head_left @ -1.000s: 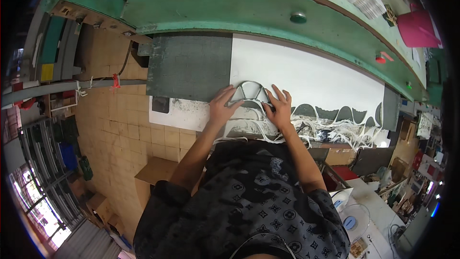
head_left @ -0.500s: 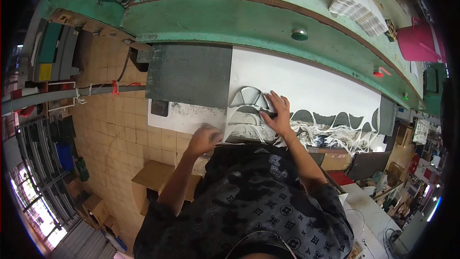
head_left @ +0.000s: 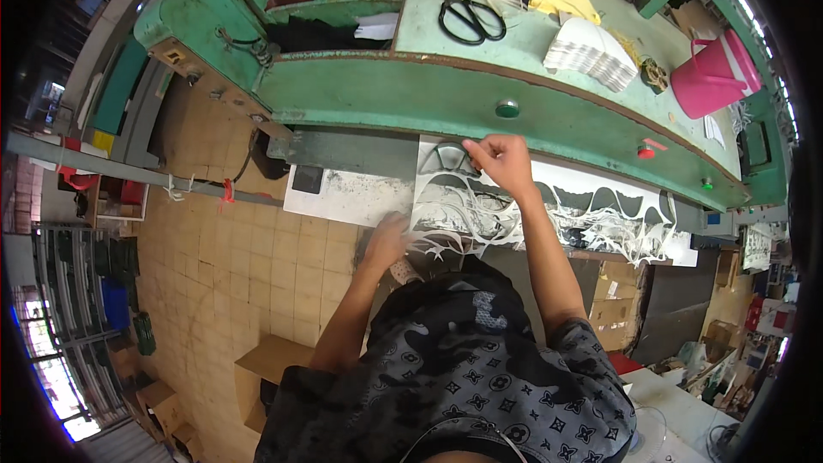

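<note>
A half-round metal cutting die [head_left: 447,158] with inner struts lies at the left edge of a white sheet [head_left: 590,173], close to the green machine's beam. My right hand [head_left: 504,163] is closed, its thumb and fingertips pinching the die's right side. Along the sheet's near side, curved cut-outs leave thin scalloped white scraps [head_left: 467,221] over a dark, worn board. My left hand [head_left: 388,242] is beside the left end of these scraps, smeared by motion. Whether its fingers grip anything is unclear.
The green machine beam [head_left: 377,94] crosses just beyond my hands, with a green button [head_left: 507,109] and a red button [head_left: 645,153]. Above it lie black scissors [head_left: 467,19], stacked white cut pieces [head_left: 591,53] and a pink bucket [head_left: 705,86]. A cardboard box [head_left: 273,360] stands on the tiled floor.
The view has tilted up, showing more of the machine top. My right hand has gone from spread beside the die to closed at its side. My left hand remains by the scraps' left end.
</note>
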Demonstrator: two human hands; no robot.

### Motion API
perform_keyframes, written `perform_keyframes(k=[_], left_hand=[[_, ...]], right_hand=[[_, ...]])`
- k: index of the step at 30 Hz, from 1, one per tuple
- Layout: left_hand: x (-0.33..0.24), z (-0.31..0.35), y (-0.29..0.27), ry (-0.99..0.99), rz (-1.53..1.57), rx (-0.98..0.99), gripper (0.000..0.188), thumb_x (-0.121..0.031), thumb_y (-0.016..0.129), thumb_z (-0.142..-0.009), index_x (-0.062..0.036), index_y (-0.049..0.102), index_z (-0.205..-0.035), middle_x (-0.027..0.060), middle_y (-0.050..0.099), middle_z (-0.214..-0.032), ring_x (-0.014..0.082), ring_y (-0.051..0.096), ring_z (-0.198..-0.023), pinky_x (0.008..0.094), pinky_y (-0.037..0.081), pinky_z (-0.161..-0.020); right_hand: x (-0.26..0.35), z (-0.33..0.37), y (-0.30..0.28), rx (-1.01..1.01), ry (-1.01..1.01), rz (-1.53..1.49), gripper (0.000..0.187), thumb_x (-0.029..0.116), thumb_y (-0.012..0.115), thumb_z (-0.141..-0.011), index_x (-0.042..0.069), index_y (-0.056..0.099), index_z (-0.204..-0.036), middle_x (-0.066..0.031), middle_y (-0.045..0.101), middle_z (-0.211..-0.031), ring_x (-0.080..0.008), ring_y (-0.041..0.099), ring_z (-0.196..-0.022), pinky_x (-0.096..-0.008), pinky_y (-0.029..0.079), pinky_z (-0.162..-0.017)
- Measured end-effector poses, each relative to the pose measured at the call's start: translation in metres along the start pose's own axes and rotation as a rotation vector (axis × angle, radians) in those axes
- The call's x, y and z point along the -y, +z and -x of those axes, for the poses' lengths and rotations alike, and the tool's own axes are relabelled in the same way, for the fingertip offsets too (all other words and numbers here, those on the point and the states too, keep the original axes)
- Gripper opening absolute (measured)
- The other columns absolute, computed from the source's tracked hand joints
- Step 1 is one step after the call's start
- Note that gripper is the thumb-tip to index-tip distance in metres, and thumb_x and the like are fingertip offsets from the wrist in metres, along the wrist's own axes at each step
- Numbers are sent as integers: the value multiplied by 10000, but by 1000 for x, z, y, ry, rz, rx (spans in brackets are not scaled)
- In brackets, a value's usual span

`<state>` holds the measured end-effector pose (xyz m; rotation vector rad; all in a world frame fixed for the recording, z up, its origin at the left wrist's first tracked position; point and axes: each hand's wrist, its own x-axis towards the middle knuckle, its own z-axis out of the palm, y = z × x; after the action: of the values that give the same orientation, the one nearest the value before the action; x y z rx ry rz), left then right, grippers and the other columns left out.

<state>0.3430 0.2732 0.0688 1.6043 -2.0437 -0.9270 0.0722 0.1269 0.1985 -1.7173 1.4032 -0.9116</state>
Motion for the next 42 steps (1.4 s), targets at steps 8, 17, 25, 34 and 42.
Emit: perform_keyframes(k=[8, 17, 25, 34, 42], left_hand=[[2, 3, -4, -1, -2, -57, 359, -112, 778, -840, 0, 674, -1164, 177, 626, -1130, 400, 566, -1158, 455, 475, -988], [12, -4, 9, 35, -15, -150, 375, -99, 781, -813, -14, 684, -1165, 190, 643, -1187, 413, 574, -1149, 474, 493, -980], [5, -11, 8, 118, 5, -135, 395, -111, 790, -814, -8, 692, -1182, 181, 642, -1123, 397, 585, -1114, 463, 490, -957], [6, -6, 3, 43, 74, -137, 391, -120, 777, -832, -56, 694, -1209, 168, 643, -1151, 396, 576, -1149, 458, 486, -982], [11, 0, 0, 62, 34, -182, 374, -134, 769, -847, -46, 694, -1203, 156, 648, -1162, 379, 572, -1175, 453, 482, -1000]], right_hand=[[-1, 40, 28, -78, -81, 308, 403, 372, 799, -877, 19, 728, -696, -146, 626, -576, -309, 622, -515, -389, 479, -530], [-52, 159, 9, -356, 96, 198, 217, 263, 829, -839, 49, 792, -849, -119, 747, -755, -239, 708, -652, -325, 547, -648], [-89, 104, -208, -1444, -48, 338, 443, 271, 793, -932, -36, 641, -1211, -126, 712, -892, -183, 680, -735, -342, 555, -704], [-106, 100, -212, -1028, 471, 387, 617, 556, 678, -953, -19, 714, -1175, -117, 732, -677, -264, 733, -685, -399, 552, -705], [-97, 95, -184, -1346, 356, 341, 640, 590, 732, -901, 50, 710, -1242, -131, 764, -848, -256, 734, -754, -418, 559, -743]])
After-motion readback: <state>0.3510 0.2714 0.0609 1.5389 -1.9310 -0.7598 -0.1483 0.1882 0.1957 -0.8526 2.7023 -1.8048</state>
